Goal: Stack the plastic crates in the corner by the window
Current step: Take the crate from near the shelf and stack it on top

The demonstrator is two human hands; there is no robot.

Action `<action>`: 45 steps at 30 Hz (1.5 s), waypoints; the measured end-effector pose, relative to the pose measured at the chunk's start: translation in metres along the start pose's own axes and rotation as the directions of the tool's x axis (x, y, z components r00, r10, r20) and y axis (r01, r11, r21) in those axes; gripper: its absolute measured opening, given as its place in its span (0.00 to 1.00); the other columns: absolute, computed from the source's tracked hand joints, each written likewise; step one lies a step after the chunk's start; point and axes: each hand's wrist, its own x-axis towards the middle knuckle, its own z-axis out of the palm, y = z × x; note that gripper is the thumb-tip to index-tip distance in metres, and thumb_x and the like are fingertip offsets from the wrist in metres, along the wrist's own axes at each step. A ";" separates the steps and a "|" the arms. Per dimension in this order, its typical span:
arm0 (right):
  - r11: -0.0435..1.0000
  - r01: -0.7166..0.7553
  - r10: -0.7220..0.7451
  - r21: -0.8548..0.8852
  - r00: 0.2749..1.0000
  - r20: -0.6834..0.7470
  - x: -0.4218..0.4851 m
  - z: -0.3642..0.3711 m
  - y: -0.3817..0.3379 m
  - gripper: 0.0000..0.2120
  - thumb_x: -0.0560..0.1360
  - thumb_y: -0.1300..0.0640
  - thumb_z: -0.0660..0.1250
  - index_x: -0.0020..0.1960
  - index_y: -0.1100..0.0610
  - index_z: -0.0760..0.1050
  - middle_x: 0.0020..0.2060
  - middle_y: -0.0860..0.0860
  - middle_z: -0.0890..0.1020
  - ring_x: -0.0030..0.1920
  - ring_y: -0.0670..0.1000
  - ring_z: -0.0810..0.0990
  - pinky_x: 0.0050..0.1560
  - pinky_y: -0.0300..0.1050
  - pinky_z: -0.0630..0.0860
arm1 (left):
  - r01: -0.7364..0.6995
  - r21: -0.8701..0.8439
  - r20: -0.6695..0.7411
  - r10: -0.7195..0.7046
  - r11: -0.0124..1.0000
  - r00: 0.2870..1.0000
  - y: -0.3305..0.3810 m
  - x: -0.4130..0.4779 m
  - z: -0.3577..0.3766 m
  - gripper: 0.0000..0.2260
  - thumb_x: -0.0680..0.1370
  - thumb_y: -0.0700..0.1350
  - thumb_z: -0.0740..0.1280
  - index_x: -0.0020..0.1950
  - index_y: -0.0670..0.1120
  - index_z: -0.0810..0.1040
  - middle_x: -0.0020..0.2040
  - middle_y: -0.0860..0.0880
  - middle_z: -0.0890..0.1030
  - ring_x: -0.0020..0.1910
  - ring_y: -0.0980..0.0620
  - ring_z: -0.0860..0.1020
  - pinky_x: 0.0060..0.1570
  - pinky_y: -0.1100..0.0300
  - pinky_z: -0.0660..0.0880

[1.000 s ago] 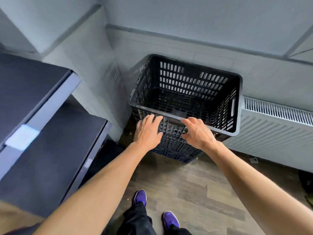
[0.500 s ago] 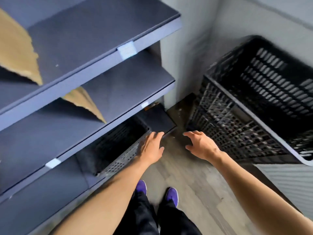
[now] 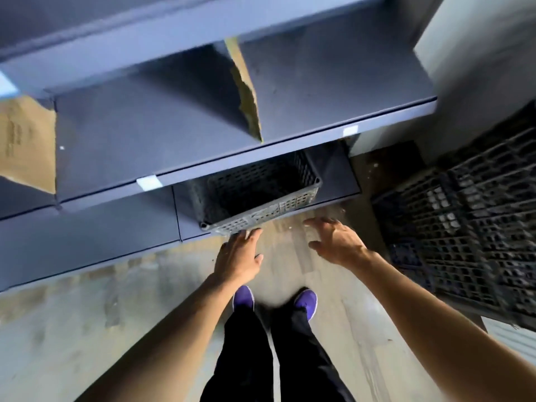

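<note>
A grey perforated plastic crate sits on the bottom shelf, partly under the shelf above, with its near rim facing me. My left hand reaches toward that rim with straight fingers, fingertips at the crate's front edge. My right hand hovers just right of the crate's front, fingers spread and holding nothing. At the right edge stands the stack of black crates in the corner beside the wall.
Blue metal shelving fills the upper left, with torn cardboard pieces on its boards. My purple shoes stand on the wood-look floor. A pale wall column rises at upper right.
My view has swung left from the corner stack to the shelving. Both hands left the black crate and now reach toward the grey crate on the bottom shelf.
</note>
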 end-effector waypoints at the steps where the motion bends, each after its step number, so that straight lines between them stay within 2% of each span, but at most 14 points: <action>1: 1.000 0.005 -0.005 -0.003 1.000 0.017 0.009 0.012 -0.003 0.28 0.76 0.50 0.69 0.75 0.47 0.66 0.70 0.52 0.73 0.69 0.55 0.72 0.65 0.46 0.70 | 0.017 -0.003 0.016 -0.017 1.000 1.000 -0.012 0.002 0.010 0.28 0.77 0.50 0.66 0.76 0.52 0.63 0.70 0.49 0.71 0.68 0.47 0.70 0.64 0.51 0.70; 6: 1.000 -0.013 0.012 0.023 0.999 0.042 0.047 0.074 -0.012 0.26 0.78 0.50 0.67 0.75 0.47 0.66 0.71 0.51 0.72 0.70 0.54 0.70 0.64 0.47 0.70 | 0.076 -0.046 0.093 -0.071 0.996 0.993 -0.063 0.008 0.062 0.29 0.78 0.50 0.66 0.77 0.52 0.61 0.71 0.48 0.70 0.67 0.47 0.71 0.65 0.52 0.71; 12: 0.997 -0.049 0.047 0.054 0.997 0.053 0.091 0.145 -0.013 0.26 0.78 0.49 0.67 0.75 0.47 0.66 0.71 0.51 0.72 0.69 0.54 0.70 0.62 0.47 0.70 | 0.038 -0.038 0.107 -0.033 0.999 0.994 -0.103 0.023 0.122 0.28 0.78 0.52 0.66 0.77 0.53 0.61 0.70 0.50 0.71 0.67 0.48 0.71 0.63 0.53 0.72; 16: 0.999 -0.027 0.026 0.026 0.999 0.022 0.129 0.174 -0.006 0.26 0.78 0.50 0.67 0.74 0.49 0.67 0.70 0.52 0.73 0.69 0.55 0.71 0.64 0.48 0.71 | 0.011 -0.010 0.009 -0.011 1.000 1.000 -0.120 0.065 0.149 0.30 0.77 0.51 0.67 0.77 0.50 0.62 0.71 0.47 0.68 0.70 0.47 0.67 0.65 0.51 0.70; 22: 0.997 0.050 -0.057 -0.066 0.993 -0.104 0.185 0.180 0.008 0.30 0.76 0.51 0.70 0.76 0.50 0.64 0.71 0.53 0.70 0.70 0.57 0.67 0.67 0.52 0.69 | -0.046 0.100 -0.258 0.071 0.994 0.964 -0.140 0.149 0.161 0.33 0.74 0.49 0.71 0.76 0.48 0.63 0.74 0.42 0.66 0.69 0.41 0.68 0.69 0.51 0.65; 26: 0.981 0.103 -0.135 -0.166 0.971 -0.199 0.221 0.159 0.012 0.35 0.76 0.54 0.69 0.78 0.48 0.58 0.74 0.54 0.64 0.71 0.58 0.63 0.69 0.56 0.67 | -0.048 0.125 -0.227 0.076 0.991 0.971 -0.143 0.192 0.162 0.32 0.75 0.50 0.71 0.76 0.49 0.62 0.62 0.44 0.75 0.60 0.42 0.75 0.60 0.51 0.71; 28: 0.959 0.095 -0.150 -0.267 0.970 -0.194 0.239 0.152 0.016 0.35 0.76 0.52 0.69 0.79 0.47 0.56 0.74 0.53 0.64 0.71 0.57 0.63 0.70 0.56 0.65 | -0.027 0.100 -0.186 0.045 0.995 0.981 -0.142 0.207 0.163 0.29 0.76 0.51 0.70 0.74 0.50 0.63 0.61 0.45 0.77 0.59 0.42 0.76 0.57 0.51 0.73; 31: 0.918 0.066 -0.119 -0.390 0.986 -0.114 0.263 0.148 0.025 0.35 0.76 0.50 0.69 0.78 0.46 0.57 0.74 0.52 0.66 0.72 0.56 0.62 0.75 0.58 0.56 | 0.033 0.081 -0.158 -0.019 0.996 0.987 -0.141 0.226 0.161 0.18 0.79 0.51 0.67 0.68 0.51 0.70 0.62 0.46 0.79 0.59 0.42 0.78 0.52 0.53 0.74; 33: 0.906 0.054 -0.094 -0.420 0.993 -0.075 0.276 0.149 0.029 0.34 0.75 0.52 0.69 0.77 0.46 0.58 0.72 0.52 0.68 0.71 0.56 0.64 0.76 0.59 0.52 | 0.034 0.091 -0.132 -0.022 0.995 0.991 -0.143 0.238 0.157 0.12 0.80 0.53 0.65 0.60 0.48 0.74 0.55 0.45 0.82 0.54 0.43 0.80 0.44 0.55 0.69; 35: 0.898 0.032 -0.066 -0.439 0.996 -0.062 0.285 0.147 0.029 0.31 0.75 0.55 0.68 0.76 0.47 0.61 0.71 0.52 0.69 0.70 0.56 0.65 0.75 0.59 0.54 | -0.009 0.115 -0.103 0.021 0.993 0.994 -0.145 0.245 0.154 0.13 0.81 0.55 0.63 0.54 0.46 0.76 0.51 0.45 0.83 0.50 0.43 0.80 0.43 0.56 0.67; 37: 0.879 0.022 -0.043 -0.476 0.998 -0.034 0.292 0.139 0.026 0.29 0.76 0.52 0.69 0.75 0.48 0.64 0.71 0.52 0.69 0.70 0.56 0.65 0.73 0.59 0.57 | -0.026 0.116 -0.086 0.036 0.993 0.996 -0.149 0.244 0.155 0.14 0.82 0.54 0.63 0.61 0.46 0.77 0.55 0.45 0.83 0.54 0.43 0.79 0.49 0.54 0.71; 40: 0.838 0.023 -0.005 -0.545 0.999 0.034 0.296 0.128 0.022 0.29 0.75 0.41 0.68 0.73 0.50 0.69 0.68 0.53 0.73 0.69 0.57 0.67 0.68 0.56 0.65 | -0.007 0.080 -0.077 0.013 0.997 0.997 -0.153 0.235 0.159 0.18 0.82 0.51 0.63 0.72 0.51 0.72 0.63 0.46 0.80 0.60 0.45 0.77 0.60 0.55 0.70; 43: 0.851 0.074 -0.036 -0.520 0.996 0.083 0.289 0.131 0.020 0.30 0.74 0.36 0.67 0.70 0.50 0.72 0.67 0.53 0.74 0.67 0.56 0.71 0.65 0.55 0.70 | 0.001 0.071 -0.064 0.004 0.997 0.998 -0.157 0.220 0.157 0.21 0.82 0.50 0.64 0.75 0.54 0.68 0.65 0.45 0.79 0.61 0.45 0.77 0.63 0.55 0.70; 45: 0.852 0.108 -0.070 -0.511 0.993 0.093 0.279 0.131 0.017 0.28 0.74 0.36 0.67 0.69 0.49 0.72 0.65 0.54 0.76 0.64 0.57 0.75 0.62 0.55 0.72 | -0.010 0.056 -0.060 0.014 0.998 0.998 -0.159 0.207 0.152 0.21 0.82 0.50 0.64 0.75 0.54 0.67 0.62 0.43 0.80 0.58 0.43 0.79 0.61 0.53 0.72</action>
